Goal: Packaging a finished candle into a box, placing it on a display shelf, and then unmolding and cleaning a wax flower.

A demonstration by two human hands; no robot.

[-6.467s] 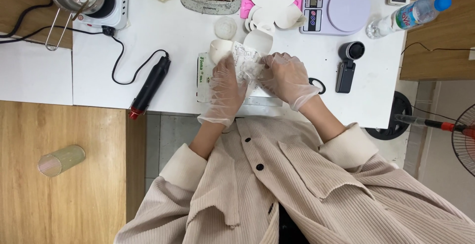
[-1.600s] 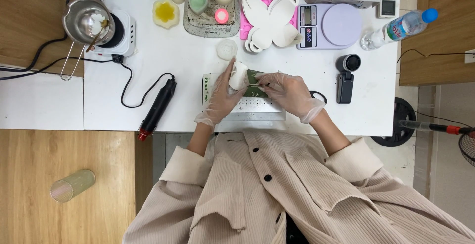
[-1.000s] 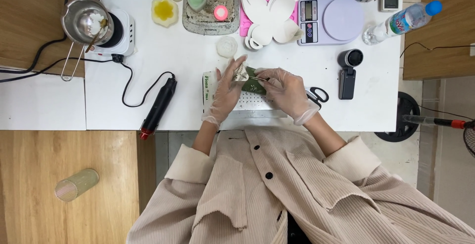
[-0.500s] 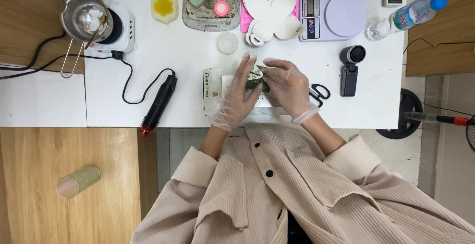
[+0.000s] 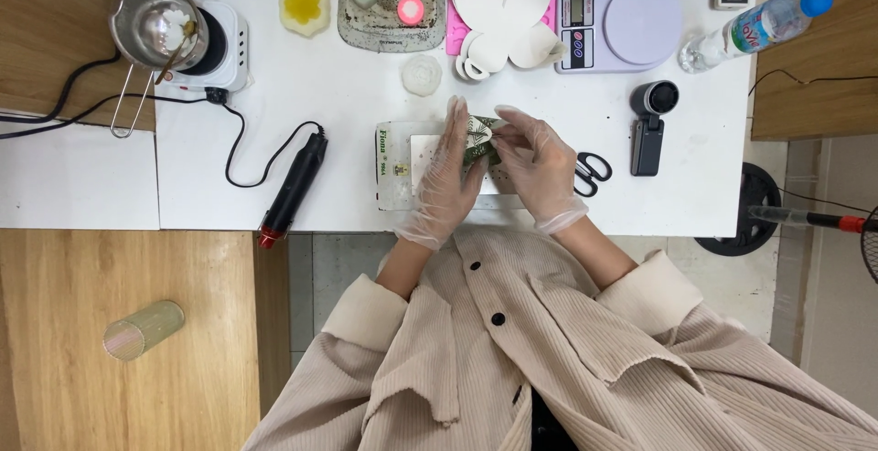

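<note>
Both gloved hands, my left hand (image 5: 445, 177) and right hand (image 5: 540, 163), pinch the small green-patterned piece (image 5: 479, 140) over the flat box (image 5: 395, 166), steadying it.

White flat box (image 5: 395, 166) mid-table; scale's grey screen (image 5: 574, 19) behind.

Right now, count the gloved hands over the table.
2: the left hand and the right hand, both over the flat box at the table's near edge, holding a small green-patterned piece.
</note>
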